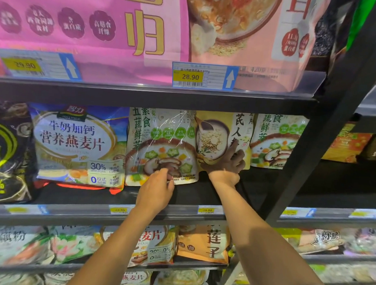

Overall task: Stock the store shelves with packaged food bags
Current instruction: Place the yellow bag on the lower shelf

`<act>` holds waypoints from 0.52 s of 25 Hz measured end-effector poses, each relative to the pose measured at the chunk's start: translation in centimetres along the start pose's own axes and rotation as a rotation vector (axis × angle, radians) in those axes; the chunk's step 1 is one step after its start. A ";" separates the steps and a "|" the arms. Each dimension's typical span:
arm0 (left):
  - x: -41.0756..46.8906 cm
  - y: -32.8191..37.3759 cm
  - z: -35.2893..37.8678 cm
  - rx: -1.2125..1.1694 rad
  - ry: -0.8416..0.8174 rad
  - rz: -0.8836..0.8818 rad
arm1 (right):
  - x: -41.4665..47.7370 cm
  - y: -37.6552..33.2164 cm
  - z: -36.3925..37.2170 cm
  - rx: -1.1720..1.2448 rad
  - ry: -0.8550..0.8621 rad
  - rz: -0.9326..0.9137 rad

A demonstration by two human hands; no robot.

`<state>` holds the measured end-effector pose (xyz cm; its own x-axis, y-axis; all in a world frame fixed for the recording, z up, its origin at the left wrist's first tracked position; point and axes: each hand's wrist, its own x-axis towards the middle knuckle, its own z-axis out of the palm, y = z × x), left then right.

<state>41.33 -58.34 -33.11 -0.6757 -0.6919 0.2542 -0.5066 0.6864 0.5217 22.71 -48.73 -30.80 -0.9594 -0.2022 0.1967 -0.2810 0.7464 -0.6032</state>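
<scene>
The left hand (pixel 158 185) reaches over the front rail of the dark metal middle shelf (pixel 266 187) to the cream-and-green plastic food bag printed with mushrooms and okra slices (pixel 161 141). This bag stands upright near the middle of that shelf. The left fingers (pixel 165 173) are bent and, with the thumb below them, pinch the bag's lower edge.

The right hand (pixel 226 165) lies on the yellow plastic food bag printed with a bowl of grains (pixel 219 132). It stands just to the right of the first bag, and their sides touch. The right fingers (pixel 234 145) are spread and nearly straight, and they press on the lower front of the yellow bag without curling round it. The forefinger points upward.

A second cream-and-green mushroom bag (pixel 276 141) stands beside the yellow one on its right, partly behind it. To the left of the pinched bag stands a blue-and-white oat bag with a large oval label (pixel 76 142), and beyond that a black bag with yellow-green rings (pixel 7 153).

On the shelf above, large pink bags with gold lettering (pixel 90 32) fill the view. A blue-edged price label reading 28.90 (pixel 204 76) is fixed in the clear strip on that shelf's front edge. Below the forearms, on the lower shelf, an orange bag with dark lettering (pixel 202 243) stands among other packets. A black upright post (pixel 310 157) crosses the right side at a slant.
</scene>
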 end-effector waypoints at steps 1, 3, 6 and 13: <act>0.0 0.1 0.0 0.007 0.001 -0.003 | 0.2 0.1 -0.1 0.002 -0.029 -0.008; -0.1 0.2 -0.1 0.017 0.000 0.003 | 0.6 0.4 -1.0 0.023 -0.123 -0.008; -0.2 0.3 -0.4 0.039 -0.008 0.024 | 0.4 1.0 -2.7 0.050 -0.210 -0.002; -4.0 -0.5 -3.4 0.028 -0.032 0.114 | -3.9 0.7 -6.0 -0.124 -0.260 -0.008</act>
<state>46.07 -56.65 -31.63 -0.7463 -0.6017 0.2845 -0.4399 0.7668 0.4675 26.37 -43.64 -27.35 -0.9358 -0.3522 -0.0135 -0.2987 0.8128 -0.5002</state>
